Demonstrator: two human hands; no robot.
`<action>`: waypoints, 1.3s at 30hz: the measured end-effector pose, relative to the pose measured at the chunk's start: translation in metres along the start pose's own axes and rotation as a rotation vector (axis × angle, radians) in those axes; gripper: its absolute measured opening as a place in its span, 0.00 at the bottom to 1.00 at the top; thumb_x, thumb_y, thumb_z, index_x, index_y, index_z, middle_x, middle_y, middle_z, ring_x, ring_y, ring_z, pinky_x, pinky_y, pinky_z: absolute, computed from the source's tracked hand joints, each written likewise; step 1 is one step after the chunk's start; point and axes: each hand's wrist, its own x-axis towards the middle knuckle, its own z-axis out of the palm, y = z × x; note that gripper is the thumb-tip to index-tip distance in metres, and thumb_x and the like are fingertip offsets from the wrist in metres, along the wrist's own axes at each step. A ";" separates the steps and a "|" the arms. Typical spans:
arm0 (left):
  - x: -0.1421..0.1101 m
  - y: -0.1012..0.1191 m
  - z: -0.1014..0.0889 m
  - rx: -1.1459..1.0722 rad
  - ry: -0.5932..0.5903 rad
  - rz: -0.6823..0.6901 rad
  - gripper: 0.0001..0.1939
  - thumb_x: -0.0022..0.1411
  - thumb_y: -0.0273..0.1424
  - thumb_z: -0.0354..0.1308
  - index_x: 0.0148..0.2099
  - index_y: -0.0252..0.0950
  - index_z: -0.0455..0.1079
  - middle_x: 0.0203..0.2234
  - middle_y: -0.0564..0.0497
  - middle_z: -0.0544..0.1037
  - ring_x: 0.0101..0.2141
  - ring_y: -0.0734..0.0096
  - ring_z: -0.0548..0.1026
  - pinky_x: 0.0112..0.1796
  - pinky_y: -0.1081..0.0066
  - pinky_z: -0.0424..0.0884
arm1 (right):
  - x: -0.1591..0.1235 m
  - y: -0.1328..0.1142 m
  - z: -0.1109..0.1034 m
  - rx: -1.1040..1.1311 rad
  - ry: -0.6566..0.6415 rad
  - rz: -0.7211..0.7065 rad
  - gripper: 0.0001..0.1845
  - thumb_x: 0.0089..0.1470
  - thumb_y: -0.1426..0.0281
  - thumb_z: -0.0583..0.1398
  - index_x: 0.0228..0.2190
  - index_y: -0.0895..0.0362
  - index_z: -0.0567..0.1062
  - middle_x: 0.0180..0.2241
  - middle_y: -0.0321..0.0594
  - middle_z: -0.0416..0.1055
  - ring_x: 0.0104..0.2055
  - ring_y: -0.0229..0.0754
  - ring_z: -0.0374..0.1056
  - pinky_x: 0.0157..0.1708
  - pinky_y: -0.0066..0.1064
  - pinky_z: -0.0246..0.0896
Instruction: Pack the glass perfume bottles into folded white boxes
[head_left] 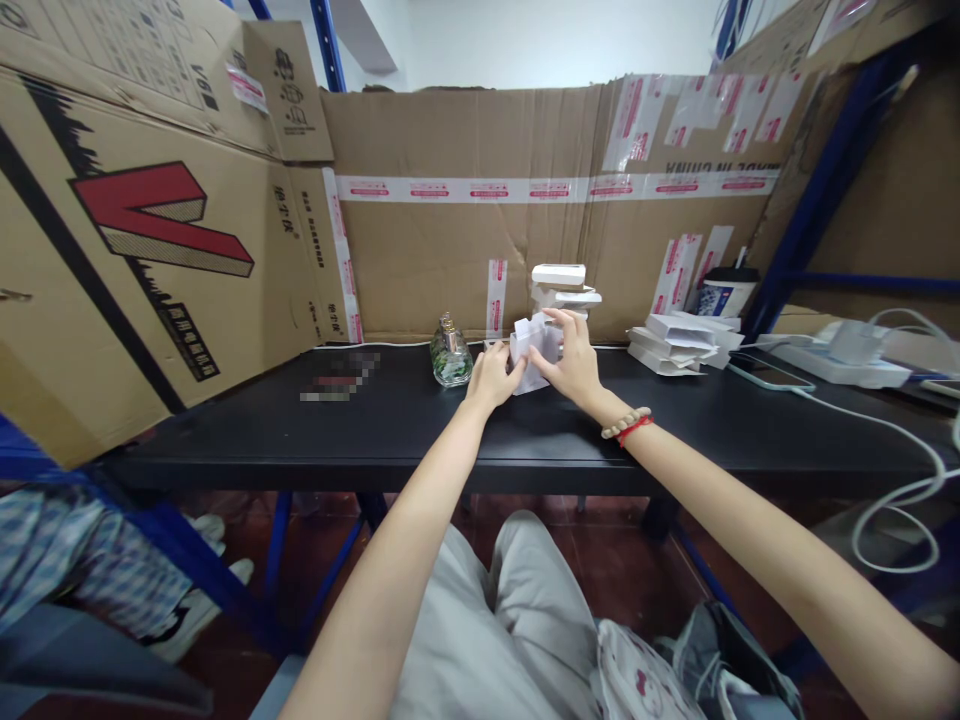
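A small white paper box [531, 372] stands on the black table with its top flaps up, between my two hands. My left hand [491, 378] presses on its left side, fingers bent and thumb against the box. My right hand [574, 362] grips it from the right, with fingers over the top edge and thumb at the front. Just left of my left hand is a clear glass bottle [451, 362] with green inside and a metallic neck. Behind my right hand rises a stack of white boxes [559, 275], its lower part hidden.
Flattened white boxes [675, 345] are piled at the right, near a phone [772, 371], a lidded cup [727, 292] and a power strip [862, 365] with loose cables. Cardboard walls [450, 250] enclose the black table [360, 430]. Another person's legs [97, 560] show at lower left.
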 end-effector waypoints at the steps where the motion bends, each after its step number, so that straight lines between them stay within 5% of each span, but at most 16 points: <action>1: 0.000 -0.001 0.000 -0.010 0.003 -0.001 0.14 0.63 0.35 0.45 0.38 0.33 0.69 0.35 0.45 0.73 0.41 0.63 0.70 0.43 0.67 0.63 | 0.000 0.001 0.000 0.000 -0.020 0.030 0.28 0.50 0.62 0.56 0.52 0.54 0.59 0.48 0.47 0.59 0.50 0.48 0.59 0.44 0.41 0.64; 7: 0.000 -0.002 -0.001 -0.109 0.045 -0.035 0.20 0.66 0.34 0.37 0.47 0.31 0.67 0.43 0.41 0.72 0.47 0.60 0.69 0.47 0.64 0.62 | -0.001 0.004 0.002 -0.049 -0.064 0.182 0.21 0.53 0.64 0.53 0.49 0.55 0.63 0.45 0.46 0.63 0.47 0.48 0.60 0.42 0.41 0.64; 19: 0.001 -0.003 0.000 -0.046 0.059 -0.112 0.23 0.67 0.33 0.32 0.35 0.33 0.68 0.37 0.43 0.72 0.41 0.64 0.71 0.42 0.69 0.64 | 0.001 0.002 0.000 -0.189 0.015 0.279 0.16 0.55 0.60 0.50 0.42 0.54 0.67 0.42 0.47 0.64 0.45 0.51 0.59 0.35 0.41 0.64; 26: 0.001 -0.003 -0.001 -0.165 0.164 -0.187 0.23 0.67 0.36 0.31 0.30 0.35 0.64 0.33 0.44 0.72 0.39 0.64 0.71 0.40 0.68 0.64 | 0.001 0.015 0.001 0.060 0.116 0.369 0.20 0.57 0.59 0.46 0.45 0.55 0.67 0.40 0.43 0.69 0.38 0.43 0.65 0.38 0.35 0.62; 34: 0.000 0.001 -0.003 -0.190 0.090 -0.230 0.21 0.67 0.36 0.33 0.35 0.35 0.66 0.37 0.44 0.73 0.42 0.63 0.71 0.40 0.69 0.64 | -0.003 0.020 0.006 0.287 -0.109 0.293 0.26 0.58 0.55 0.44 0.45 0.56 0.71 0.37 0.42 0.74 0.40 0.48 0.68 0.40 0.39 0.62; 39: -0.001 0.002 -0.003 -0.136 -0.005 -0.180 0.20 0.67 0.36 0.34 0.38 0.36 0.67 0.37 0.47 0.72 0.42 0.65 0.71 0.41 0.70 0.64 | -0.006 0.015 0.004 0.372 -0.321 0.353 0.29 0.57 0.53 0.47 0.53 0.54 0.63 0.24 0.37 0.71 0.25 0.43 0.68 0.25 0.35 0.64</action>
